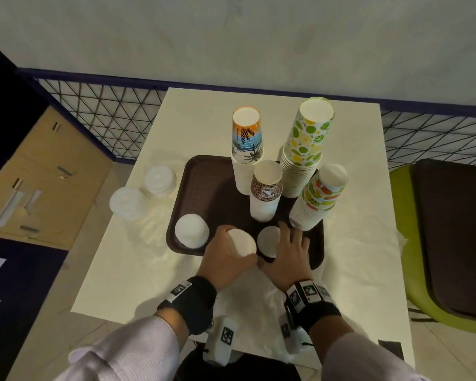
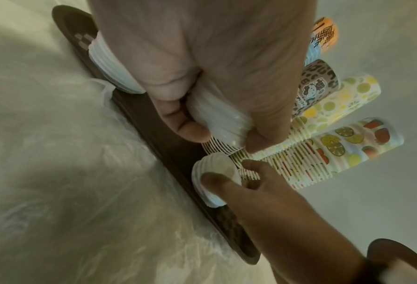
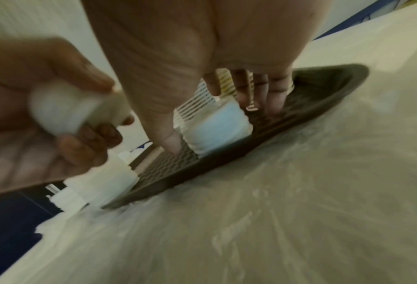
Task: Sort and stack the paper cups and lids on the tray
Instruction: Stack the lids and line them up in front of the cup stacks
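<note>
Nearest you are your two forearms in pale sleeves, each with a black wrist strap carrying printed markers. Your left hand (image 1: 226,259) hovers over the near edge of the brown tray (image 1: 204,177), its grip clamped around a short stack of white lids (image 1: 241,242); the left wrist view shows thumb and fingers curled round the ribbed edges of that stack. Just to its right, your right hand (image 1: 289,254) reaches onto the tray with the grip apart, thumb on one side and fingers spread on the other of a second small white lid stack (image 1: 269,241) that stands on the tray floor. Whether the fingers actually touch it is unclear.

Working from the left across the surface (image 1: 138,270): two stacks of translucent lids (image 1: 160,180) sit off the tray, on crinkled clear plastic. On the tray's near left corner stands another white lid stack (image 1: 191,230). Farther back the cup stacks stand upside down: the palm-tree cups (image 1: 247,149), then the shorter leopard-print cups (image 1: 265,193) in front of them, then the tall lime-and-lemon cups (image 1: 305,144), and at the right the fruit-print cups (image 1: 319,199), leaning toward the tray's right edge.

To the right of the surface, a green chair (image 1: 404,243) holds a dark tray.
</note>
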